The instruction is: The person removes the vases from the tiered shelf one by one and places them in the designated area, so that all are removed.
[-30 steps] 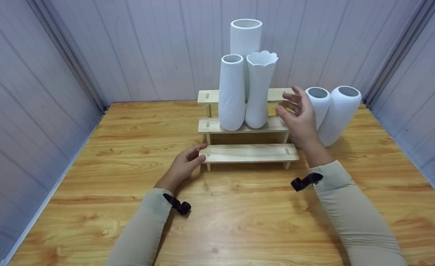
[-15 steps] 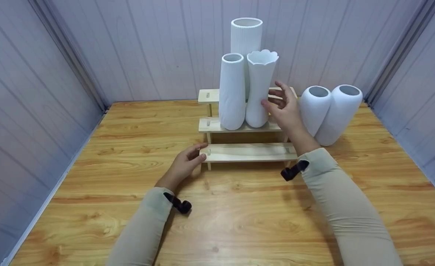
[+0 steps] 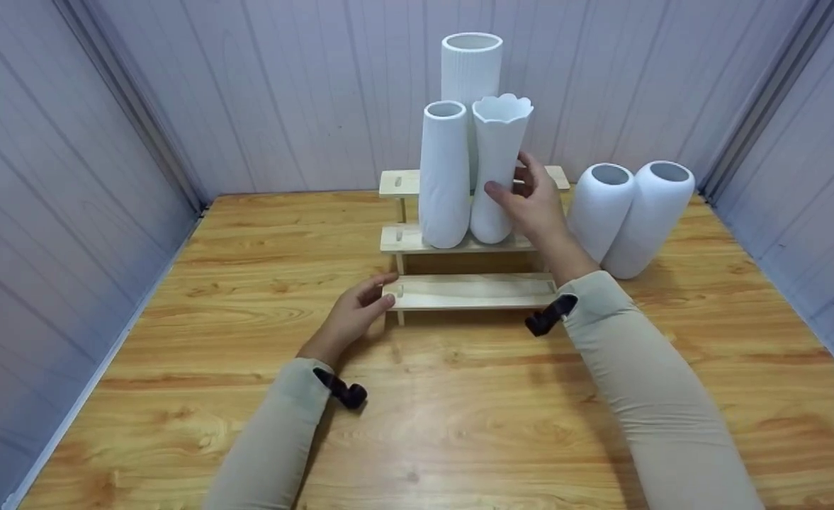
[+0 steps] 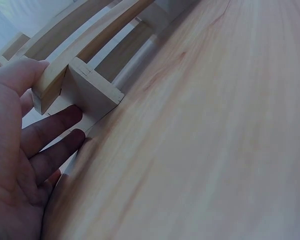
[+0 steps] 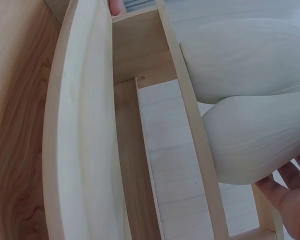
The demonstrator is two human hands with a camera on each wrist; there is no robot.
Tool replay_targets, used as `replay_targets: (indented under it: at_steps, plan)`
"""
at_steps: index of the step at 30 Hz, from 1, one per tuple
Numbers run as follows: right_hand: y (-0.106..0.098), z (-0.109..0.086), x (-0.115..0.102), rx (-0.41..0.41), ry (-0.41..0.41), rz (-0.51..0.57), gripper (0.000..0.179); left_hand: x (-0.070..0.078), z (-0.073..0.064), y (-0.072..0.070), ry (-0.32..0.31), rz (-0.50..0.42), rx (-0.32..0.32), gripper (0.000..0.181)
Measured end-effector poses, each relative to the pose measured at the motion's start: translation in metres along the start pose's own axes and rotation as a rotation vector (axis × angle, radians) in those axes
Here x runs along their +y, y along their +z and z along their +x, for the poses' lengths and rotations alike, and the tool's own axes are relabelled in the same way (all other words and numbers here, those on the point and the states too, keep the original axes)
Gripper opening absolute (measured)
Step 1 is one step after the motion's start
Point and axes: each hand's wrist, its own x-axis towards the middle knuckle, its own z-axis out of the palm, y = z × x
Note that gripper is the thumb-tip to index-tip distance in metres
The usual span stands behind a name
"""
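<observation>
A three-tier wooden shelf stand (image 3: 473, 292) stands toward the back of the table. On its middle shelf, a white vase with a scalloped rim (image 3: 496, 152) stands upright beside a slim white vase (image 3: 443, 184). My right hand (image 3: 538, 209) grips the scalloped vase from the right, thumb across its front and fingers round the far side. The right wrist view shows fingertips (image 5: 270, 192) against its lower body. My left hand (image 4: 12, 145) holds the left end of the lowest shelf (image 4: 55, 82), thumb on the board and other fingers beside the leg.
A tall ribbed vase (image 3: 471, 74) rises from the top shelf, partly hidden behind the two front ones. Two rounded white vases (image 3: 601, 205) stand close together on the table, right of the stand. Pale panel walls (image 3: 303, 92) enclose the back and sides.
My right hand has moved left from near the rounded vases to the scalloped vase and closed round it. The left hand stays on the lowest shelf's end.
</observation>
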Motion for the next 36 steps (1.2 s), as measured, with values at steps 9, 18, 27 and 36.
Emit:
replay_targets:
  at_steps: [9, 18, 27, 36]
  plan:
    - [0.001, -0.004, 0.001, 0.002, -0.002, -0.013, 0.084, -0.001, 0.000, 0.000, 0.002, -0.016, -0.007, 0.043]
    - [-0.002, -0.006, -0.001, 0.008, 0.020, -0.068, 0.084, 0.001, 0.001, 0.001, -0.016, 0.008, -0.005, 0.045]
    - [-0.005, -0.014, -0.001, 0.017, -0.027, -0.077, 0.084, -0.001, 0.001, -0.001, 0.003, 0.023, 0.002, 0.043]
    - [-0.009, -0.022, -0.003, 0.019, -0.052, -0.070, 0.080, 0.000, 0.000, -0.001, 0.012, 0.030, 0.001, 0.043]
